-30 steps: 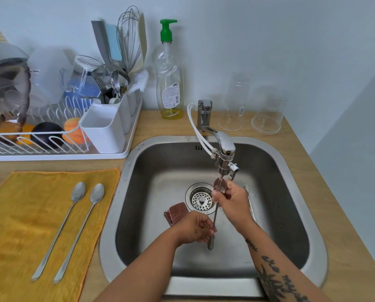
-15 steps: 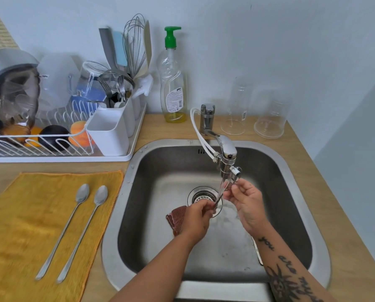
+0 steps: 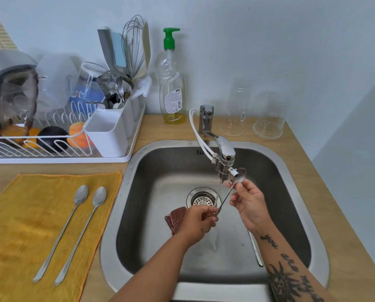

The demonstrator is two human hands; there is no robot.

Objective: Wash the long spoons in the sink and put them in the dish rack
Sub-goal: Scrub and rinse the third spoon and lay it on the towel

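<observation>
- sink point(image 3: 113, 214), set mid-right in worktop point(image 3: 160, 131): long spoon point(image 3: 240, 175) held slanted beside tap point(image 3: 224, 149), thin stream running; 2nd spoon point(image 3: 255, 249) flat on sink floor, R side; red scourer point(image 3: 176, 219) near drain
- L hand point(image 3: 200, 221) pinches handle end, R hand point(image 3: 247, 203) pinches neck just below bowl
- dish rack point(image 3: 62, 159), back-left corner: caddy point(image 3: 108, 136) w/ whisk point(image 3: 133, 44) + cutlery
- yellow cloth point(image 3: 18, 214), front-left: 2 more spoons point(image 3: 81, 194) side by side
- vs 0.5 s ago: spoon bowl swung R of nozzle, hands further apart
</observation>
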